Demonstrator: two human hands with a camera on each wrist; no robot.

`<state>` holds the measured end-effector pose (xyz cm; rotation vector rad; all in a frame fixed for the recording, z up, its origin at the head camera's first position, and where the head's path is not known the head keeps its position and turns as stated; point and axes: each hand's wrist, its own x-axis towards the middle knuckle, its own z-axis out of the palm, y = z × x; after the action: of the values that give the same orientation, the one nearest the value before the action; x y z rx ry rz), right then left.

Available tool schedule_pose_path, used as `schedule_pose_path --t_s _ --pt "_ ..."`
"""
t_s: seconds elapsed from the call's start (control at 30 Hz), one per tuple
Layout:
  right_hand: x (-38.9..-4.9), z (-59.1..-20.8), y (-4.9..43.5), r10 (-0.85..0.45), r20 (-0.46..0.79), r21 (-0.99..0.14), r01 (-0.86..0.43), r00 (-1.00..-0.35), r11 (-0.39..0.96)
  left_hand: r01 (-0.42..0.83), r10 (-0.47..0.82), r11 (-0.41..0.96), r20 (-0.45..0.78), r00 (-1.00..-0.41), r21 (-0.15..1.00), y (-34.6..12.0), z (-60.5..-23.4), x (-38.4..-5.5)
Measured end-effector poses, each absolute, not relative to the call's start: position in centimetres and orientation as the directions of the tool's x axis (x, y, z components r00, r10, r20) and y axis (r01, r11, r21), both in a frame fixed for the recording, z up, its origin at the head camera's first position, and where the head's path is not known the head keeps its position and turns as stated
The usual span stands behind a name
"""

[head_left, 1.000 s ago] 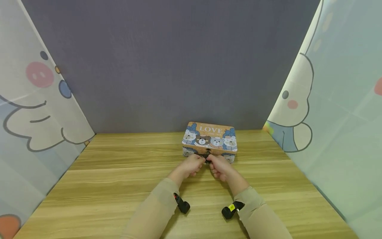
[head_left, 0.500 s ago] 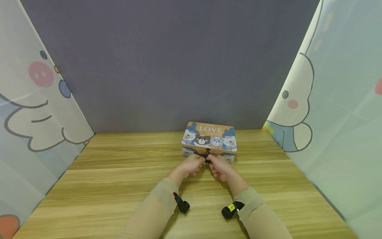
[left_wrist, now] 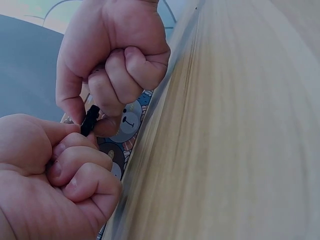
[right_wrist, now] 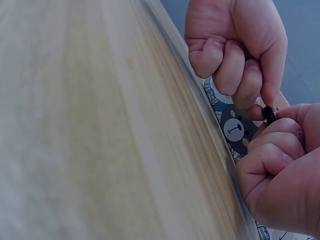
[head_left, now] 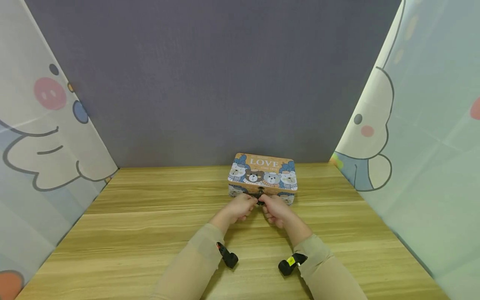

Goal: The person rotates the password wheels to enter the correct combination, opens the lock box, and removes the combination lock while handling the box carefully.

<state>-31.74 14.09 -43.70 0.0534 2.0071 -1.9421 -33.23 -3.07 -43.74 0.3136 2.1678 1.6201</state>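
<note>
A rectangular box (head_left: 262, 171) with cartoon bears and the word LOVE on its lid lies shut at the back of the wooden table (head_left: 150, 233). From its front, below a small clasp (head_left: 261, 189), comes a black handle (left_wrist: 90, 120). My left hand (head_left: 239, 207) pinches the handle between thumb and forefinger, the other fingers curled in. Close beside it, my right hand (head_left: 278, 210) pinches the same handle from the other side. Bear prints on the box front (right_wrist: 237, 129) show behind the fingers in the wrist views. Most of the handle is hidden by the fingers.
A dark grey panel (head_left: 225, 83) rises right behind the box. Pale cartoon-printed sheets stand at the left (head_left: 45, 137) and right (head_left: 420, 146) of the table. Small black wrist cameras sit at the left cuff (head_left: 228, 256) and right cuff (head_left: 291, 264).
</note>
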Motion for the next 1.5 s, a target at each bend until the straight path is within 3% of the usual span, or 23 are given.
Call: schedule_pose_path --t_s 0.6,0.93,1.5 --pt "-31.62 -43.63 14.08 -0.202 -0.275 -0.959 0.254 -0.940 0.125 -0.069 0.418 0.290 -0.191 -0.888 0.954 -3.23 -43.71 -33.13" --pt "-31.75 -43.54 14.36 -0.232 -0.267 -0.964 0.260 -0.935 0.062 -0.100 0.401 0.265 -0.204 -0.893 0.959 -3.34 -43.75 -33.38" --pt "-31.74 -43.08 14.60 -0.218 -0.323 -0.943 0.333 -0.921 -0.009 -0.042 0.421 0.266 -0.155 -0.894 0.963 -3.64 -43.96 -33.53"
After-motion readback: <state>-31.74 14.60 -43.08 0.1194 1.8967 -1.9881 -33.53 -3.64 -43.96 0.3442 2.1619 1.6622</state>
